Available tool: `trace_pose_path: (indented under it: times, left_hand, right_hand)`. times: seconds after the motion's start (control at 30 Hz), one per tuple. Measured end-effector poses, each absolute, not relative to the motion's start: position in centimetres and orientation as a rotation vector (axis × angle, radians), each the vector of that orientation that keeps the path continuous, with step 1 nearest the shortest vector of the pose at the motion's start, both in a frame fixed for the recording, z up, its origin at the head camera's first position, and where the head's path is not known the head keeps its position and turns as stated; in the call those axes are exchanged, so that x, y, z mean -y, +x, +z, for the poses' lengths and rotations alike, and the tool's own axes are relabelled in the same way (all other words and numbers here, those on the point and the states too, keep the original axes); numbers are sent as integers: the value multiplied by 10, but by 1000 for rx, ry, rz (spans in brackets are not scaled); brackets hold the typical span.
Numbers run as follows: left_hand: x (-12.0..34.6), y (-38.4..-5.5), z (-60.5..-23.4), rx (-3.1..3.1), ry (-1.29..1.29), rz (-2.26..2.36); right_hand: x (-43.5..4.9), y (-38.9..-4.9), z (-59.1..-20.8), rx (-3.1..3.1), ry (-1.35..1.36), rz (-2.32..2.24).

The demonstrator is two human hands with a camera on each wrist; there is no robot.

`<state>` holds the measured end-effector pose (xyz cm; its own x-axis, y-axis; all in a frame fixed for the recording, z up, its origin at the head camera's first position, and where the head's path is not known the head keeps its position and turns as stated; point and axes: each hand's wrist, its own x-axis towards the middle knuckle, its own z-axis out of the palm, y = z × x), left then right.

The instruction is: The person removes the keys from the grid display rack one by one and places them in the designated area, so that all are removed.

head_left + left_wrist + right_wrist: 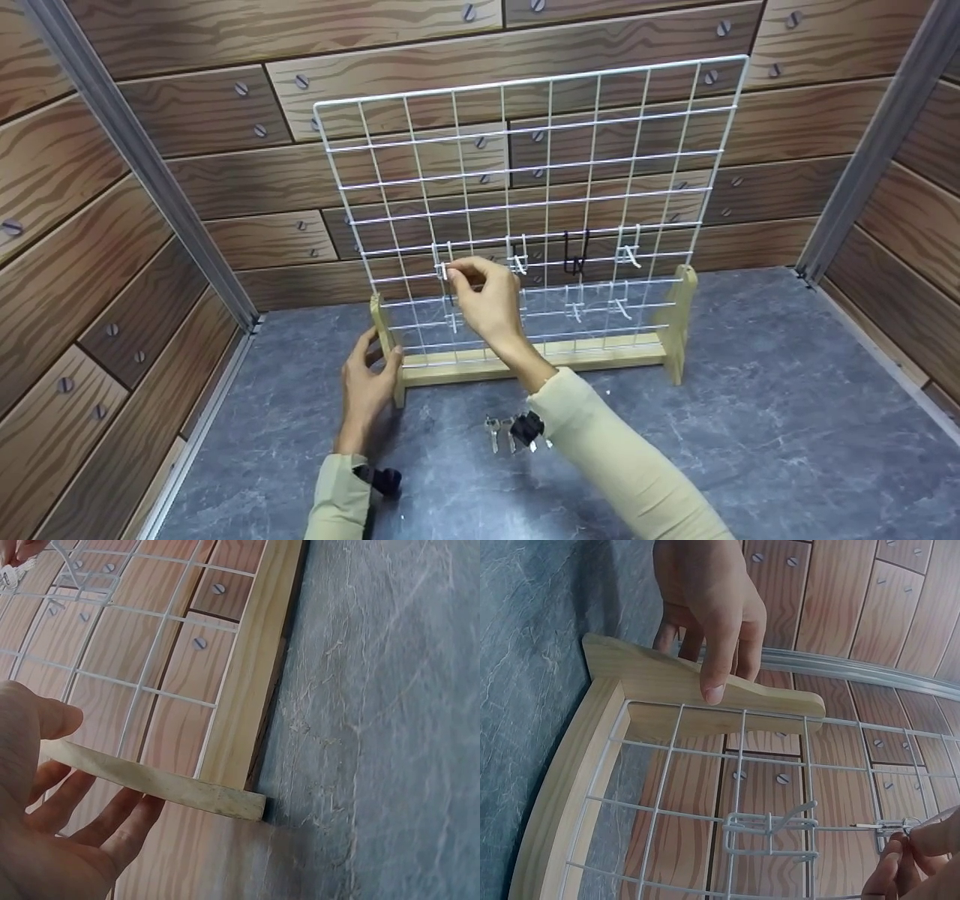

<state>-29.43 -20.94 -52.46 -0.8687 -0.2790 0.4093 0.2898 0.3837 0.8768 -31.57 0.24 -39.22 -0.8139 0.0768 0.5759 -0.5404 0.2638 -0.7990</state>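
A white wire grid panel (551,161) stands upright in a wooden stand (532,358). My left hand (367,386) grips the stand's left end piece (142,776), thumb on one side and fingers on the other. At a white hook (440,264) on the left of the grid, my right hand (489,300) pinches a small metal key (864,826); its blade points past the fingertips in the right wrist view, and the fingers hide the rest. Below it, another white hook (771,832) hangs on the lower wires.
Several loose keys (495,435) lie on the grey marbled table (787,420) in front of the stand, partly covered by the right wrist's camera. More white hooks (628,255) and a black hook (575,255) hang farther right. Wood-patterned walls (225,180) enclose the table.
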Motion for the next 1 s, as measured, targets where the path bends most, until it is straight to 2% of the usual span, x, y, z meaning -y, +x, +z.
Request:
trace_pose_path:
  times: [1.0]
  left_hand:
    - [209,-295,-524,2140,-15,-1525]
  right_hand:
    - [-8,-303,-385,2060,432,1615]
